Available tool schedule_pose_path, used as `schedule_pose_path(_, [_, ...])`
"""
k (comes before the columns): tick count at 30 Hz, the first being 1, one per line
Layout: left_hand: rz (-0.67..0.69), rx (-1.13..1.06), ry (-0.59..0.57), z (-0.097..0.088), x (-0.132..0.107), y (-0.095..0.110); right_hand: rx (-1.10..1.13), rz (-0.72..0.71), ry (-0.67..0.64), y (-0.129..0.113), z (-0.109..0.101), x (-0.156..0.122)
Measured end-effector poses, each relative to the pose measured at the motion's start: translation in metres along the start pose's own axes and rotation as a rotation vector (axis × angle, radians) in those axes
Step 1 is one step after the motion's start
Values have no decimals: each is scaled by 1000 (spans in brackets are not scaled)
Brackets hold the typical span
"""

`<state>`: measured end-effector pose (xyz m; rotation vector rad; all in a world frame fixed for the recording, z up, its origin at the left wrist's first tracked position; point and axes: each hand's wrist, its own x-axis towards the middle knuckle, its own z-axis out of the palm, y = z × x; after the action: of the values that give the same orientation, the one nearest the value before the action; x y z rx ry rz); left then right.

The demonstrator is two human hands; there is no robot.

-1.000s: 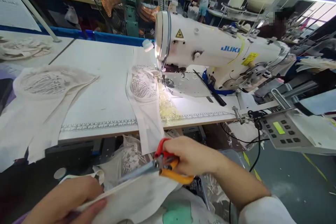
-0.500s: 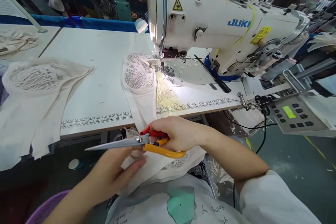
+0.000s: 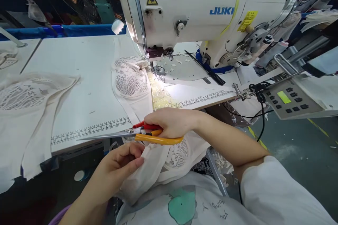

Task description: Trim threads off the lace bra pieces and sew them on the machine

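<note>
My right hand (image 3: 171, 121) is wrapped round a pair of scissors (image 3: 155, 139) with one red and one orange handle. Their blades point left and look nearly closed. Below them, my left hand (image 3: 118, 168) pinches the edge of a white lace bra (image 3: 176, 154) that hangs over my lap. A white lace bra part (image 3: 132, 84) lies on the table beside the needle, its lower end running down behind my right hand. Whether my right fingers also touch the cloth is hidden.
A white sewing machine (image 3: 185, 10) stands on the white table (image 3: 87, 59), which has a printed ruler along its front edge. Another lace piece (image 3: 26, 95) drapes over the edge at left. Black tweezers (image 3: 208, 70) lie by the machine base; a control panel (image 3: 293, 98) sits at right.
The view has shifted, so the machine sits further left. My left hand has drawn slightly down from the scissors, and more of the lap bra's lace cup shows.
</note>
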<state>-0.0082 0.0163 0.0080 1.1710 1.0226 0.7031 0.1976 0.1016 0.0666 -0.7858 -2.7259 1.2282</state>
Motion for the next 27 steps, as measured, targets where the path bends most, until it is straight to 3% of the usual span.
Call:
schedule_pose_path(8, [120,159,158,11,4,10,-30,-33,14,-5,-3,0])
schedule_pose_path(16, [8,124,260,14,7,11,-49,-24,1,-8,-6,1])
schedule_pose_path(27, [-148,77,228,12,8,6,-46,-70,14,-7,-3,3])
